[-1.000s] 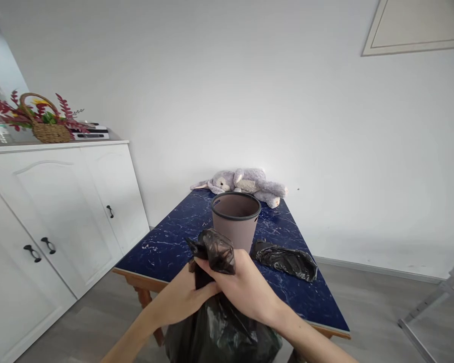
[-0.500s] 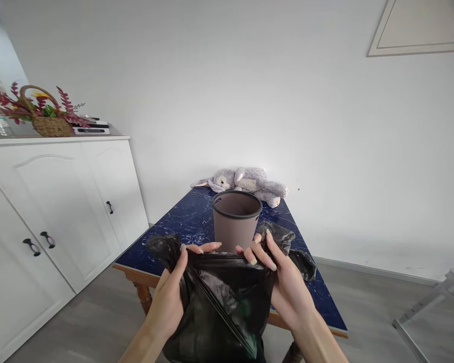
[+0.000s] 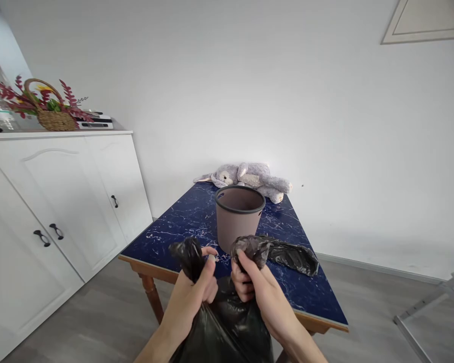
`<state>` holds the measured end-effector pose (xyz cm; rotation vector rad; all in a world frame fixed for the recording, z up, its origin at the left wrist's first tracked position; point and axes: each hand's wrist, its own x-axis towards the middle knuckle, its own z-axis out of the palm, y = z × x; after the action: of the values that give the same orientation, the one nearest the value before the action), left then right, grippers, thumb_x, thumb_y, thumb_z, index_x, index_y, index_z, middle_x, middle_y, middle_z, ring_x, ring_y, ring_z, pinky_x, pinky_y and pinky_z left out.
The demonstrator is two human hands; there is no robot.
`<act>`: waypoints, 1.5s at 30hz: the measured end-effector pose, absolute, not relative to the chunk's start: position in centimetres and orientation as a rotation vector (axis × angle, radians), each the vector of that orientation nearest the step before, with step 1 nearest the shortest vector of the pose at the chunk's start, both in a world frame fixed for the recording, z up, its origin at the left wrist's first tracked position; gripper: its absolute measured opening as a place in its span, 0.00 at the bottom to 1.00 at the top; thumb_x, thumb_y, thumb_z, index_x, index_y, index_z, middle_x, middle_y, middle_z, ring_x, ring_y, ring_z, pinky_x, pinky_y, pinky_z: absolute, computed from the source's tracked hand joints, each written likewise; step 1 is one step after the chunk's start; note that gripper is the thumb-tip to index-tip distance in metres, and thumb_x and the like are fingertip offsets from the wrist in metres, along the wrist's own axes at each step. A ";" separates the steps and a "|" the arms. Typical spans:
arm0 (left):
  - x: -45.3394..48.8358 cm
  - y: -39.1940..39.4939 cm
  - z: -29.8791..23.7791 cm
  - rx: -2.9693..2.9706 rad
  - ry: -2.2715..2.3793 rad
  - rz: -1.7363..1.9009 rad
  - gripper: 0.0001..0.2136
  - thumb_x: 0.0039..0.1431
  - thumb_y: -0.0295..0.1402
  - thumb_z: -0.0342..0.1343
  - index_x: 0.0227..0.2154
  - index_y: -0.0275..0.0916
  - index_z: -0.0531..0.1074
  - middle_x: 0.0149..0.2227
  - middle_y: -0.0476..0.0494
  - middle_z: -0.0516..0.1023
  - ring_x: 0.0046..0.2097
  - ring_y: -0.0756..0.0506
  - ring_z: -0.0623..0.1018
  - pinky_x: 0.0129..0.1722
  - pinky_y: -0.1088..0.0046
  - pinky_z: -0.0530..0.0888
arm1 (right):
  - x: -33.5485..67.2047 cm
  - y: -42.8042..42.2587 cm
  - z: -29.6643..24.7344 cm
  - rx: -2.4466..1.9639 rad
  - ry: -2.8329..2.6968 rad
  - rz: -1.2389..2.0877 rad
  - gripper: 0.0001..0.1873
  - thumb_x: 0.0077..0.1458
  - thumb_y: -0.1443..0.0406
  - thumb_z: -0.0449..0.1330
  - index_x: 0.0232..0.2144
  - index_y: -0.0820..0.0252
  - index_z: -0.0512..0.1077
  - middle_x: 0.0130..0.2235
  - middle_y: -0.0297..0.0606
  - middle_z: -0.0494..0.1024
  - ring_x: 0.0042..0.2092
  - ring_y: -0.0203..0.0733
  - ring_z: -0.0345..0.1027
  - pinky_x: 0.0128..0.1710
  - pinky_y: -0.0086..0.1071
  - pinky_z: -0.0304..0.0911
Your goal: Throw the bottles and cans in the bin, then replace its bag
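Note:
A filled-looking black garbage bag (image 3: 227, 327) hangs in front of the table's near edge, its lower part cut off by the frame. My left hand (image 3: 196, 287) is closed round one gathered end of its mouth, which pokes up above the thumb. Closed on the other bunched end is my right hand (image 3: 255, 282), a short gap from the left. Just beyond both hands, a brownish-mauve trash can (image 3: 234, 224) with a dark rim stands upright on the table. To its right lies a folded black plastic bag (image 3: 294, 256).
The blue marbled table (image 3: 189, 217) has wooden edges and legs. A grey plush rabbit (image 3: 249, 176) lies at its far end by the wall. White cabinets (image 3: 71, 196) stand left, with a flower basket (image 3: 56, 120) on top. A metal-framed piece (image 3: 419, 302) stands at right.
My hands have gone from stretching the bag's top edge flat to gripping two bunched ends in closer fists. The view has shifted slightly.

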<state>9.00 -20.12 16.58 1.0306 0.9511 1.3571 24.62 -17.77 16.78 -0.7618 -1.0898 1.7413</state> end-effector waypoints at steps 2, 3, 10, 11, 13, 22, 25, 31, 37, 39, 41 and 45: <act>9.1 -20.3 16.3 1.053 0.987 1.270 0.26 0.58 0.60 0.66 0.41 0.42 0.71 0.19 0.64 0.46 0.21 0.54 0.47 0.23 0.74 0.50 | 24.7 -18.1 17.0 -0.808 -1.231 1.768 0.32 0.58 0.37 0.64 0.28 0.55 0.61 0.26 0.25 0.53 0.27 0.32 0.42 0.25 0.30 0.41; 9.1 -20.3 16.1 1.060 0.983 1.226 0.27 0.55 0.61 0.67 0.37 0.41 0.71 0.18 0.64 0.47 0.20 0.55 0.47 0.23 0.74 0.49 | 24.8 -18.3 17.2 -0.824 -1.308 1.777 0.32 0.58 0.36 0.63 0.28 0.55 0.61 0.26 0.25 0.54 0.27 0.32 0.43 0.26 0.30 0.43; 8.8 -19.7 16.0 0.961 1.142 1.174 0.36 0.48 0.61 0.71 0.15 0.43 0.51 0.16 0.57 0.48 0.22 0.52 0.53 0.25 0.70 0.52 | 25.5 -18.4 16.8 -0.801 -1.553 1.853 0.30 0.65 0.39 0.58 0.27 0.56 0.63 0.25 0.27 0.58 0.27 0.33 0.48 0.28 0.31 0.48; 8.8 -19.7 16.0 0.944 1.151 1.173 0.37 0.48 0.62 0.70 0.15 0.44 0.49 0.16 0.57 0.47 0.23 0.52 0.53 0.26 0.69 0.52 | 25.6 -18.4 16.6 -0.769 -1.530 1.879 0.29 0.64 0.39 0.60 0.28 0.56 0.64 0.25 0.27 0.58 0.27 0.33 0.48 0.28 0.30 0.48; 8.6 -19.7 16.1 0.924 1.154 1.177 0.38 0.49 0.62 0.69 0.15 0.44 0.47 0.17 0.58 0.45 0.23 0.52 0.51 0.26 0.69 0.53 | 25.8 -18.5 16.4 -0.690 -1.409 1.957 0.28 0.61 0.40 0.64 0.31 0.57 0.66 0.26 0.26 0.55 0.27 0.32 0.44 0.27 0.30 0.44; 8.5 -19.8 16.5 0.892 1.099 1.254 0.36 0.49 0.62 0.70 0.21 0.44 0.50 0.19 0.62 0.41 0.23 0.54 0.44 0.24 0.71 0.50 | 26.2 -18.7 15.0 -0.367 -0.894 2.117 0.26 0.61 0.42 0.61 0.31 0.58 0.74 0.30 0.31 0.54 0.31 0.37 0.44 0.31 0.33 0.54; 8.4 -19.9 16.8 0.882 1.090 1.230 0.36 0.50 0.63 0.69 0.22 0.44 0.48 0.20 0.62 0.40 0.23 0.54 0.43 0.24 0.71 0.48 | 26.0 -18.9 14.9 -0.345 -0.972 2.057 0.19 0.65 0.50 0.64 0.38 0.61 0.78 0.29 0.28 0.53 0.30 0.35 0.45 0.33 0.32 0.56; 8.2 -20.1 18.1 0.998 0.944 1.296 0.30 0.64 0.57 0.62 0.25 0.43 0.50 0.23 0.59 0.44 0.23 0.53 0.45 0.25 0.71 0.53 | 25.3 -18.7 15.2 -0.312 -0.901 1.914 0.16 0.68 0.53 0.64 0.37 0.60 0.77 0.25 0.22 0.48 0.24 0.30 0.37 0.24 0.27 0.52; 7.7 -18.7 20.8 1.530 1.025 1.185 0.22 0.75 0.52 0.46 0.28 0.43 0.60 0.26 0.53 0.55 0.28 0.48 0.59 0.32 0.69 0.64 | 24.9 -16.9 16.5 -0.616 -0.850 1.733 0.27 0.54 0.45 0.73 0.42 0.60 0.75 0.25 0.20 0.49 0.25 0.30 0.34 0.18 0.23 0.35; 7.3 -18.1 22.0 1.812 1.104 1.090 0.15 0.76 0.46 0.45 0.36 0.43 0.68 0.36 0.45 0.69 0.39 0.44 0.69 0.43 0.67 0.70 | 24.7 -16.4 17.0 -0.706 -0.903 1.666 0.28 0.53 0.43 0.72 0.38 0.59 0.74 0.24 0.20 0.50 0.25 0.30 0.36 0.19 0.24 0.37; 7.0 -17.5 23.3 2.058 1.141 0.979 0.10 0.76 0.38 0.45 0.46 0.44 0.70 0.53 0.40 0.72 0.52 0.41 0.72 0.55 0.63 0.71 | 24.6 -16.4 17.6 -0.800 -0.970 1.567 0.25 0.56 0.44 0.69 0.35 0.58 0.71 0.24 0.22 0.54 0.25 0.30 0.42 0.21 0.24 0.44; 6.5 -15.9 25.4 2.345 1.122 0.795 0.13 0.71 0.29 0.47 0.54 0.45 0.69 0.68 0.39 0.61 0.65 0.38 0.65 0.64 0.58 0.70 | 24.5 -17.0 19.3 -0.829 -1.299 1.432 0.14 0.58 0.58 0.65 0.44 0.56 0.74 0.33 0.30 0.72 0.34 0.37 0.63 0.33 0.27 0.63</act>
<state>6.52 -15.94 25.42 2.3449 1.1215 0.7951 24.46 -17.02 19.25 -0.8291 -1.2991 1.4318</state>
